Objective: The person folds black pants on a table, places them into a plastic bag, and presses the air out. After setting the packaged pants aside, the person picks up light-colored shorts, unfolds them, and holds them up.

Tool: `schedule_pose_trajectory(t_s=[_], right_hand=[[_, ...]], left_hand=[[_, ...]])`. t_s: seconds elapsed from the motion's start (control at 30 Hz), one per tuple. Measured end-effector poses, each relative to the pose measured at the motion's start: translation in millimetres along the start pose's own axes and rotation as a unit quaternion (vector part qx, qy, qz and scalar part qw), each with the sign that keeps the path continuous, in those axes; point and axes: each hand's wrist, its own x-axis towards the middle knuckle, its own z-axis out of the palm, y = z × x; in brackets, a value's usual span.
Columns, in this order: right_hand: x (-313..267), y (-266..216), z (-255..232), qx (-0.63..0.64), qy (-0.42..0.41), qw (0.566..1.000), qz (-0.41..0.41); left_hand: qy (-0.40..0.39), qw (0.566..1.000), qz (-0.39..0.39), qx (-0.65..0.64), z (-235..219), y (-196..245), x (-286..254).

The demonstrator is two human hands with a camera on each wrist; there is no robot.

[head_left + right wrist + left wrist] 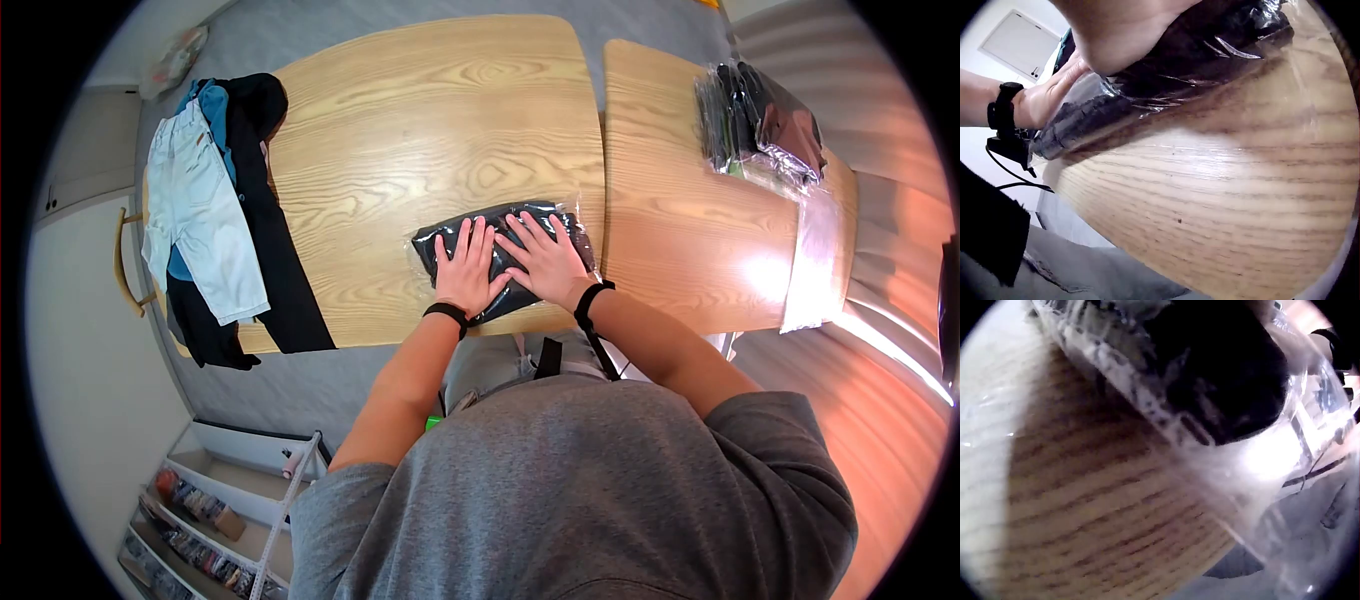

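Observation:
A dark folded garment in a clear plastic bag (507,297) lies near the front edge of the wooden table (430,110). My left hand (465,268) rests flat on its left half, fingers spread and pointing away from me. On the right half my right hand (548,262) presses with straight fingers, its thumb close to the left thumb. Shiny wrinkled film covers the bagged garment (1210,62) in the right wrist view. Seen from the left wrist, a loose plastic edge (1235,519) sticks out past the dark cloth (1222,375).
White pants (205,215) and black pants (290,270) hang over the table's left end. Several bagged dark garments (785,125) are stacked on the second table (660,230), with a flat clear bag (810,260) near its right end. A shelf unit (240,460) stands at lower left.

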Motion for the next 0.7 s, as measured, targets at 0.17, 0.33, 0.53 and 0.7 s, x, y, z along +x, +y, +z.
schedule_pose_trajectory(t_s=[0.17, 0.33, 0.53, 0.7], right_hand=[[-3.8, -2.0, -0.5, -0.024, 0.013, 1.000, 0.000], [-8.8, 9.3, -18.4, 0.138, 0.058, 0.989, 0.010], [-47.0, 32.5, 1.6, 0.236, 0.185, 0.883, 0.360], [-54.0, 31.6, 5.0, 0.579, 0.112, 0.705, 0.393]], left_hand=[[0.038, 0.999, 0.002, -0.001, 4.2, 1.1, -1.6], [0.105, 0.966, 0.014, -0.237, -11.3, -19.6, -11.8], [0.244, 0.857, -0.283, -0.355, 26.8, -60.2, -64.7], [0.076, 0.736, -0.372, -0.560, 45.6, -57.5, -70.9]])
